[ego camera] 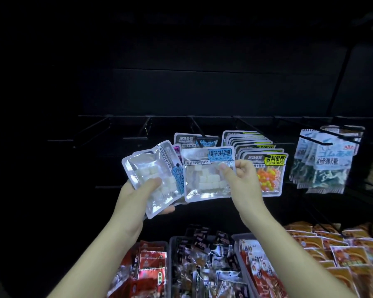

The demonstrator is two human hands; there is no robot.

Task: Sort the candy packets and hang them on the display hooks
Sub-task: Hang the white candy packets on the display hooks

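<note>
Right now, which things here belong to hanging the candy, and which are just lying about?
Job: white candy packet in right hand; packet stack in left hand; display hooks.
Lying about, lower down: red snack packets, dark snack packets, orange snack packets.

A dimly lit shop aisle. A black display wall (202,93) carries rows of metal peg hooks (316,140), several hung with matching candy packets (265,168) stacked one behind another. Below them, grey bins (169,265) are crammed with wrapped snack packets (152,261), grouped by kind.
</note>
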